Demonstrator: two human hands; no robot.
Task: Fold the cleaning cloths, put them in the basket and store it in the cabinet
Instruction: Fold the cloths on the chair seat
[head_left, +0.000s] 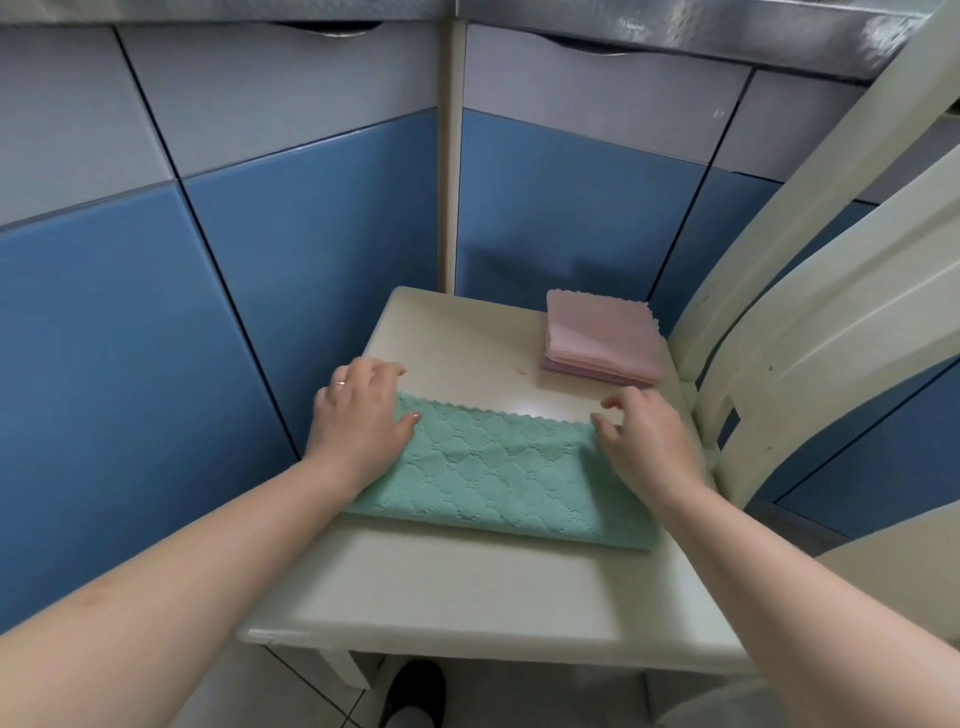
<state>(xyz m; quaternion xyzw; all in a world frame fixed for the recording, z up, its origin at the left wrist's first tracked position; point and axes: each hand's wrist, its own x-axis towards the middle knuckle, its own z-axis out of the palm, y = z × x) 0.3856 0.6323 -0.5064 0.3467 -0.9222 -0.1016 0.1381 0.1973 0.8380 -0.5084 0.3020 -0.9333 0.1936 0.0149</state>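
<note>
A green quilted cloth (493, 473), folded into a long strip, lies across a cream chair seat (467, 597). My left hand (358, 415) lies flat on the cloth's left end, thumb on the fabric and fingers reaching past its scalloped far edge. My right hand (644, 436) is at the cloth's right end with fingers bent, fingertips touching the far right corner. A folded stack of pink cloths (602, 338) sits at the seat's far right corner. No basket is in view.
The chair's cream backrest (810, 332) rises on the right. Blue and grey cabinet doors (260, 249) close in behind and to the left, meeting at a corner post (451, 156). A dark shoe (418, 686) shows below the seat's front edge.
</note>
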